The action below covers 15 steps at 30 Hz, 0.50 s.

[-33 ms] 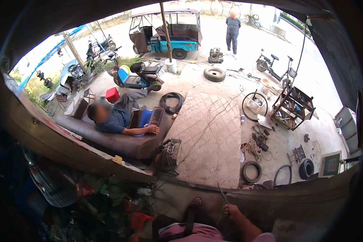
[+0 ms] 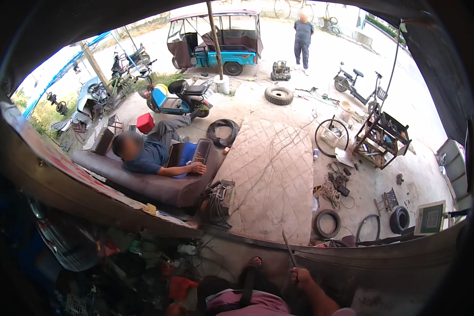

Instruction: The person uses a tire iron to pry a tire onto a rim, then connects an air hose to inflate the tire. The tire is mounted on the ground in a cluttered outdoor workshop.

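Observation:
At the lower edge, right of my pink shirt [image 2: 250, 302], my right hand [image 2: 300, 276] is closed round the lower end of a thin, dark, rod-like tool [image 2: 288, 248]. Its tip points up and slightly left, toward the near edge of the large scored slab [image 2: 271, 174] outside. Whether the tip touches anything, I cannot tell, and its exact kind is unclear. My left hand does not show. One of my sandalled feet [image 2: 256, 260] stands near the threshold, left of the tool.
A person [image 2: 142, 158] reclines on a brown sofa [image 2: 102, 160]; another person [image 2: 303, 39] stands far off. Tyres [image 2: 327, 224], ropes [image 2: 330, 195] and a metal tool cart [image 2: 382, 139] lie or stand right of the slab. Dark clutter with a red item [image 2: 181, 287] fills the lower left.

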Motion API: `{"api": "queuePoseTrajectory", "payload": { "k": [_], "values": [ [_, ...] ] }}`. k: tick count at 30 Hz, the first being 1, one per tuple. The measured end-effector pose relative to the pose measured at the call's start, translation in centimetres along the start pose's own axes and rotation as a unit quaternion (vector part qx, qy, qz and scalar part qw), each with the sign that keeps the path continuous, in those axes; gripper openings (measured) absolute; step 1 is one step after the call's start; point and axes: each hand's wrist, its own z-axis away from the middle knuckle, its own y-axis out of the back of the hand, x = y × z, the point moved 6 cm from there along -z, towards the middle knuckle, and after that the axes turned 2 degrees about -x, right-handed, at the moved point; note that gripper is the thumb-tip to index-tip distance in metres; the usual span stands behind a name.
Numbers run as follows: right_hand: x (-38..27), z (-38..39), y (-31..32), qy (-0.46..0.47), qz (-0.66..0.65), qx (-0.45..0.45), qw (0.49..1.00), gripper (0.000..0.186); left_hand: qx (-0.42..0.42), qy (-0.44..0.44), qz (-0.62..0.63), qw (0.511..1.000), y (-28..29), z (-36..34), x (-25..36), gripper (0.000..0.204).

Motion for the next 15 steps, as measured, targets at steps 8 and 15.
{"api": "queuePoseTrajectory", "payload": {
  "k": [8,15],
  "values": [
    [-4.9,2.5,-1.5,0.044,0.053,0.082,0.994,0.016,-0.116,-0.028,-0.128,0.985,-6.3,-14.6,6.0,0.018],
    [-19.3,-6.1,-6.2,0.063,0.191,0.214,0.956,0.023,-0.18,-0.005,-0.15,0.972,-15.2,-23.4,17.0,0.023]
  ]
}}
